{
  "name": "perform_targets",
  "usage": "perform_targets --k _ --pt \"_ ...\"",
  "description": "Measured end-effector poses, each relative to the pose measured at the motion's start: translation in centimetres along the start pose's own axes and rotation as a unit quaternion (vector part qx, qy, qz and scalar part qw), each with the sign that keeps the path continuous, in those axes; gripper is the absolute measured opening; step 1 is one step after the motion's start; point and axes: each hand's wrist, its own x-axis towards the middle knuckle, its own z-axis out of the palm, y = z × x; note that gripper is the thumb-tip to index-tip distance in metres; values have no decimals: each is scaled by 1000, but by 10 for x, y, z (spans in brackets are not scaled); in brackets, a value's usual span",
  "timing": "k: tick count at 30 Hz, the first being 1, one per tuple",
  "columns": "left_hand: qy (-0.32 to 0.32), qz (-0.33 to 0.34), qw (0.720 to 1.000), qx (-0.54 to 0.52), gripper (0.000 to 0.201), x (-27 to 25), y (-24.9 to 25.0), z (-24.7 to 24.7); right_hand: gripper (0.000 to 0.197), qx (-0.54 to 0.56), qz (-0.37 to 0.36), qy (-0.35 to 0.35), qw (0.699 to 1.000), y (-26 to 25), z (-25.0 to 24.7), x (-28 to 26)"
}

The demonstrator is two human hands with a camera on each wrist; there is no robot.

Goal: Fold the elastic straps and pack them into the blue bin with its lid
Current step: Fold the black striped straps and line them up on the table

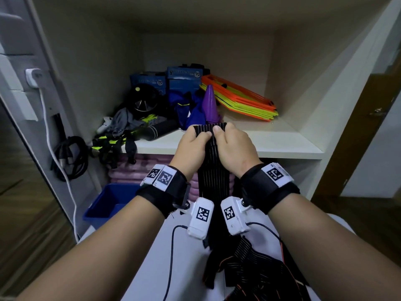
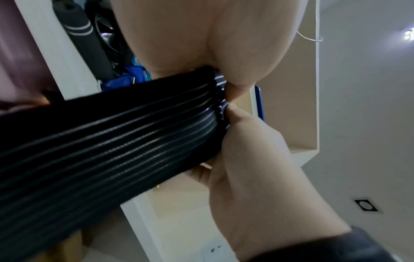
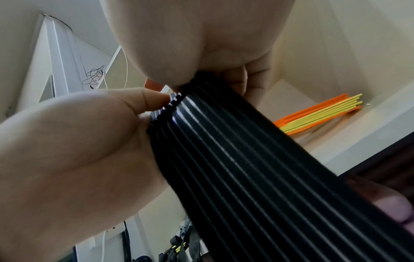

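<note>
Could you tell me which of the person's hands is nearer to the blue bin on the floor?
Left. The left hand is above and right of the blue bin; the right hand lies farther right, across the strap both grip.

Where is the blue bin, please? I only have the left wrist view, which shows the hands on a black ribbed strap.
Observer: The blue bin sits on the floor, below the shelf and left of the left hand.
Operator: Thank you. Does it have its lid on?
Observer: No lid shows on it; its inside is open to the head view.
Operator: Are more straps waiting?
Observer: Yes, a pile of black straps lies below the right hand, while both hands pinch the top edge of the hanging strap.
</note>
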Motion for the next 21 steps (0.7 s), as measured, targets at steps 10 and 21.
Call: perform_targets --k 10,21 --pt "-189 -133 950 209 17 14 1 -42 33 -90 -67 -199 974 21 5 -1" --pt "-48 -355 911 -205 27 -30 -81 -47 61 265 288 -135 911 49 48 -70"
